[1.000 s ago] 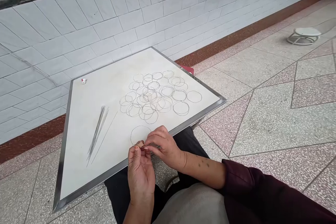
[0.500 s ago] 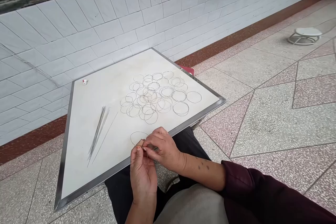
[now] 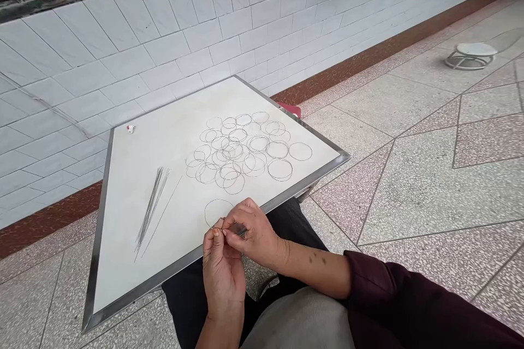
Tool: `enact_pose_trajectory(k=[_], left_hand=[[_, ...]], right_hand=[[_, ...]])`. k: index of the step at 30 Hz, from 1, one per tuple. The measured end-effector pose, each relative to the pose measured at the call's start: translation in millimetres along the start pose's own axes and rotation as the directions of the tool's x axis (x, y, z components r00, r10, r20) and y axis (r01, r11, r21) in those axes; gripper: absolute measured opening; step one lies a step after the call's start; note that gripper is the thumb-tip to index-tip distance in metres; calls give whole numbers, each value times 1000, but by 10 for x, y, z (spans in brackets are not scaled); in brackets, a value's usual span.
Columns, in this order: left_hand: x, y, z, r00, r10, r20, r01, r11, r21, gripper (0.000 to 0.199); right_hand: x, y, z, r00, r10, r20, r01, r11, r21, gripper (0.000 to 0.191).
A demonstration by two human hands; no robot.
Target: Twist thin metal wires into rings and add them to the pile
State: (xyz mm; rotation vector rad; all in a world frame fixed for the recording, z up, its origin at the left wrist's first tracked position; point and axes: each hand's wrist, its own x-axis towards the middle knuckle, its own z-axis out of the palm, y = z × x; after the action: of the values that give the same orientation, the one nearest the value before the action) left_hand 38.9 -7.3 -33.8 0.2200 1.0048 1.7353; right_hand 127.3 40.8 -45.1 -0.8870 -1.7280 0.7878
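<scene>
Thin wire loop [image 3: 216, 199] stands on a white steel-framed board [image 3: 164, 277], near its front edge; the left hand [image 3: 223, 278] and right hand [image 3: 254, 234] grip its joined ends between their fingers, straight wires [image 3: 152, 212] lying off to the left.

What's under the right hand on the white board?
The wire ring runs in under the right hand, as does the board's metal edge; the ring's covered part cannot be seen.

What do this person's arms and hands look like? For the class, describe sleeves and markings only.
The right hand and left hand are bare, ungloved. The right forearm carries a few small dark marks and meets a dark maroon sleeve. No sleeve shows on the left wrist.
</scene>
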Motion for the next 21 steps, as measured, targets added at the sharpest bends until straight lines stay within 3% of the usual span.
enact_pose_trajectory(k=[14,21], left_hand=[[9,-26,11,1000,4,-24,-5,999,-32,22],[-11,23,28,998,22,-53,-25,998,-53,19]], right_hand=[[-1,-19,31,999,40,-9,-40,999,-27,14],[-9,-3,19,999,-25,25,27,998,-53,8]])
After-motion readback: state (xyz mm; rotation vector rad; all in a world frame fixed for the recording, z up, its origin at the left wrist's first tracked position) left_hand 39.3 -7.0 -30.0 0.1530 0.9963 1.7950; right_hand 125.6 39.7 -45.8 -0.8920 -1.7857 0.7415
